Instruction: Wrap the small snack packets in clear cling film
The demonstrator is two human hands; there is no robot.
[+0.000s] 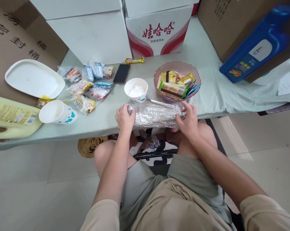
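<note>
A crinkled sheet of clear plastic film (154, 116) lies along the table's front edge, between my two hands. My left hand (125, 118) is closed on its left end, thumb against fingers. At the right end my right hand (188, 120) has its thumb and fingers curled round the film's edge. Just behind the film stands a white paper bowl (136, 90) with blue leaf prints and something white inside. A thin, light-coloured tool (160, 103), perhaps a knife, lies between the bowl and film; its kind is unclear.
A pink glass bowl (177, 65) holds packaged snacks. To the left are a phone (122, 73), several wrapped snacks (81, 86), a paper cup (58, 112), a white lid (35, 78) and a yellow jug (14, 117). Boxes (159, 35) line the back; a blue bottle (258, 45) leans at right.
</note>
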